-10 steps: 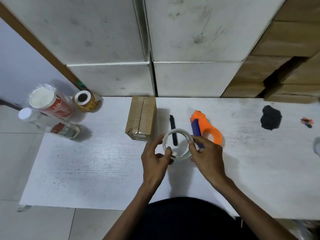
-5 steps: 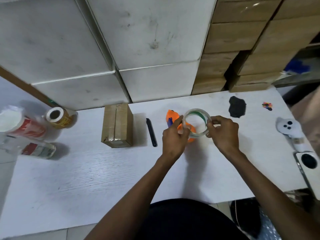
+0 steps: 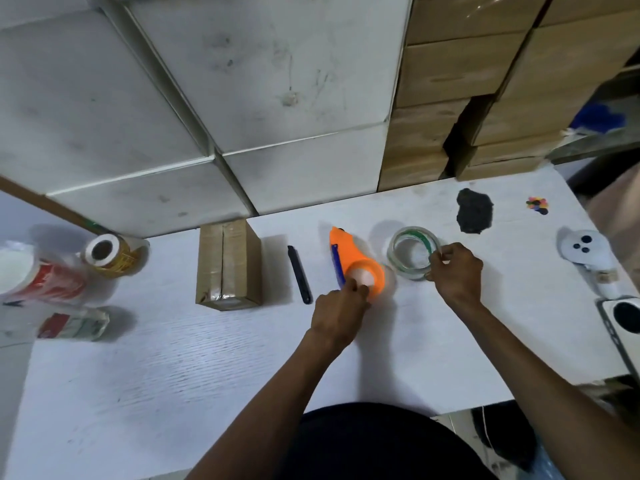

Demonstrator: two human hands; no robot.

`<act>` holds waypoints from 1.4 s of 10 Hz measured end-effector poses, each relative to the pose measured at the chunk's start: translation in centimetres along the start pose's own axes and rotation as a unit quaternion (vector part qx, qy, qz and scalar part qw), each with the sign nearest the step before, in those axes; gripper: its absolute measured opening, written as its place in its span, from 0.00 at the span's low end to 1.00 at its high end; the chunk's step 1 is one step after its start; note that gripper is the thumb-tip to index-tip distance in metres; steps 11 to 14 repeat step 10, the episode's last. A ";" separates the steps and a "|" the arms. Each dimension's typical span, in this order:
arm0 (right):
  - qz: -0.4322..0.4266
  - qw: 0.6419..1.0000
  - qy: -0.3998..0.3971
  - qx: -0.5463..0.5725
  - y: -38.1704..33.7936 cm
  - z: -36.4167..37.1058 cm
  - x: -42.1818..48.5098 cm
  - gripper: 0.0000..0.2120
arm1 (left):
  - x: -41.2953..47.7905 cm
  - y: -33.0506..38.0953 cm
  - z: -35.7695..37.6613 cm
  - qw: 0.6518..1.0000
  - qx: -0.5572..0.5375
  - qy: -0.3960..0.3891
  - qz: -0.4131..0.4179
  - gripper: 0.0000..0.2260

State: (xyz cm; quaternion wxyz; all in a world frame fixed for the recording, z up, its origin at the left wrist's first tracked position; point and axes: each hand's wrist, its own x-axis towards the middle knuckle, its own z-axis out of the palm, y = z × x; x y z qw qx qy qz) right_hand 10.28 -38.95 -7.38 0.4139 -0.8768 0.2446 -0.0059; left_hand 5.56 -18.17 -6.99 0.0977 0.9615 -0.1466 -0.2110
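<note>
A clear tape roll point(image 3: 405, 268) with a green inner core is in my right hand point(image 3: 455, 271), which pinches its right rim just above the white table point(image 3: 173, 368). An orange tape dispenser point(image 3: 356, 261) with a blue blade part lies to the left of the roll. My left hand point(image 3: 341, 306) reaches the dispenser's round near end, fingertips curled on its rim. A small taped cardboard box point(image 3: 227, 265) stands further left, with a black pen-like cutter point(image 3: 299, 274) lying between the box and the dispenser.
A yellow label roll point(image 3: 109, 256), a red-and-white container point(image 3: 41, 275) and a lying bottle point(image 3: 74, 323) sit at the left edge. A black lump point(image 3: 474, 211), small coloured bits point(image 3: 536, 205), a white controller point(image 3: 585, 252) and a phone point(image 3: 623, 317) lie right. White and brown boxes stack behind.
My left hand let go of the clear roll and dropped to the orange dispenser. My right hand carried the roll to the right. The view swung right.
</note>
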 end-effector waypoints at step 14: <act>-0.009 1.000 -0.025 0.008 0.8 3.9 -1.5 0.15 | -1.4 -3.7 1.0 0.997 -0.011 0.078 0.015 0.17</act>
